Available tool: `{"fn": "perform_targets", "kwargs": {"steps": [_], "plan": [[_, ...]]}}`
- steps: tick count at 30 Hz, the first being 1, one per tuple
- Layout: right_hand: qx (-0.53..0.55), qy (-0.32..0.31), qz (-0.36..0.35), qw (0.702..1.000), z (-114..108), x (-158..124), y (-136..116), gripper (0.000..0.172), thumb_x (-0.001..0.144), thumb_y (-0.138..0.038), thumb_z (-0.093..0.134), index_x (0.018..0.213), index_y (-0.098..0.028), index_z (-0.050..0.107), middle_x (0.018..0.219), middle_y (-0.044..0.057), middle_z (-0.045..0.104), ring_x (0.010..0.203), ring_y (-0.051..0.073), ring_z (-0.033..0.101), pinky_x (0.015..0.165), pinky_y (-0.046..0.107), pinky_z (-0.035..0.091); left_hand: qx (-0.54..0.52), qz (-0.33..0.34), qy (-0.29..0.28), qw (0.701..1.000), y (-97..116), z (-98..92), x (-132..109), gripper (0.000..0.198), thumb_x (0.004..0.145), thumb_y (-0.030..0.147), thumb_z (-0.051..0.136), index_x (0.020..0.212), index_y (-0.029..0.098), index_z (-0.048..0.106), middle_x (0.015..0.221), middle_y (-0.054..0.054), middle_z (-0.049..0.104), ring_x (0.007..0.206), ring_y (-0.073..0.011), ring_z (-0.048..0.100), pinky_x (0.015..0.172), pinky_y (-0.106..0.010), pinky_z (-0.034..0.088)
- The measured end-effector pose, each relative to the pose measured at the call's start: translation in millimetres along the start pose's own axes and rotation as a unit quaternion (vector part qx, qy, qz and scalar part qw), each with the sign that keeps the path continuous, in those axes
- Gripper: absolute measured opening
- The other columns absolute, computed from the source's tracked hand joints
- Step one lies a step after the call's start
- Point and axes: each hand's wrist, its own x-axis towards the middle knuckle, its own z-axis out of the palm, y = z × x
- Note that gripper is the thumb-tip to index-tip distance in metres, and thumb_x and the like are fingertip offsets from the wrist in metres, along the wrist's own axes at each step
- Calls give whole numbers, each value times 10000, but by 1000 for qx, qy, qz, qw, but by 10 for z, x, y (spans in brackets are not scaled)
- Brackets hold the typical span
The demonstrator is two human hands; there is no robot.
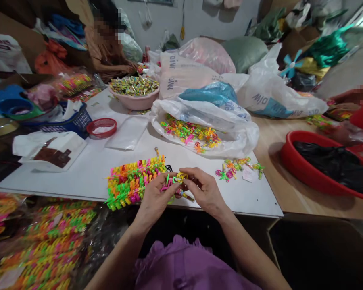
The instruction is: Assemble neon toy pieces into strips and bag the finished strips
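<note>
- Head view: the left hand (pixel 155 197) and the right hand (pixel 204 189) meet close together over the near edge of a white board (pixel 87 173), fingertips almost touching.
- Between them they pinch a small cluster of bright plastic toy pieces (pixel 177 183), pink, green and yellow; the left hand's fingers curl shut on the pink and green part, the right hand's thumb and forefinger close on the yellow part at the top.
- Just to the left of the left hand, touching its knuckles, lies a packed stack of neon pieces (pixel 131 181) in orange, green, pink and yellow, flat on the board.
- Just beyond and to the right of the right hand sits a small loose scatter of pieces (pixel 237 167).
- Farther ahead of both hands an open clear plastic bag (pixel 230 129) spills more of the same coloured pieces.
- Well ahead and to the left, a pink basin (pixel 136 102) is heaped with small coloured items, and another person (pixel 107 44) sits behind it.
- Left of the hands, farther out, stand a small red basket (pixel 102 127) and a blue basket (pixel 75 121).
- To the right, well apart from the right hand, a red tub (pixel 293 165) holds a black bag.
- Below the left forearm, bags of sorted neon pieces (pixel 48 245) show blurred.
</note>
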Motion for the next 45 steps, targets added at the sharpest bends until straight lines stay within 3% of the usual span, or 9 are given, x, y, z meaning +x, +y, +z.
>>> {"fn": "perform_targets", "kwargs": {"steps": [5,10,15,23,27,32,39,42,45], "plan": [[-7,-2,3,1000,-53,-33,134,260,829,-244,529,1074,-220,615,944,29,642,821,128,596,752,268,492,-41,-31,-25,998,-129,67,-8,392,729,328,660,1066,155,561,908,-59,666,699,-136,630,654,-242,509],[4,-8,16,1000,-28,-94,196,231,823,-252,554,1039,-212,625,895,20,648,776,120,601,694,242,484,-45,-59,-9,997,-261,69,-28,400,709,388,675,1011,149,566,837,-45,674,607,-133,630,591,-247,511],[-13,-22,-5,1000,-29,-152,158,268,837,-154,501,1071,-216,614,953,32,627,844,117,585,754,242,471,-54,-54,7,997,-311,54,-56,381,699,373,686,987,151,577,750,-20,661,564,-121,609,549,-232,488],[-36,-14,-14,999,-4,-190,103,237,832,-198,548,1061,-211,611,853,15,622,763,111,580,722,240,475,-211,-82,51,973,-305,153,-95,320,609,299,758,841,153,594,701,8,647,603,-110,600,615,-240,494],[-63,-1,-44,997,41,-229,91,229,841,-194,544,1062,-197,601,841,23,619,758,114,577,711,239,474,-230,-71,58,969,-333,176,-99,290,609,303,757,798,156,594,693,9,654,596,-112,600,592,-240,502],[-79,0,-97,992,89,-269,95,218,848,-160,528,1056,-179,588,850,45,615,784,129,580,712,249,477,-186,-43,76,979,-417,134,-116,284,604,331,752,737,143,586,583,31,607,484,-81,540,496,-198,462],[-77,-63,-134,986,-4,-289,134,253,866,-141,498,1103,-191,571,938,61,635,862,132,595,757,250,497,-70,-26,21,997,-493,59,-184,220,719,329,662,802,135,599,620,8,607,549,-103,556,554,-226,468],[-65,-36,-143,987,-54,-282,140,275,852,-112,512,1104,-204,573,957,46,647,869,119,604,767,236,501,12,24,25,999,-395,62,-134,189,708,290,664,837,157,629,706,-1,639,626,-116,584,608,-231,479],[-78,37,-151,985,-75,-305,145,296,828,-98,545,1099,-214,569,949,33,659,844,112,620,751,221,513,112,109,6,988,-261,71,-74,156,691,218,667,845,193,660,821,0,664,766,-129,611,708,-228,484]]}}
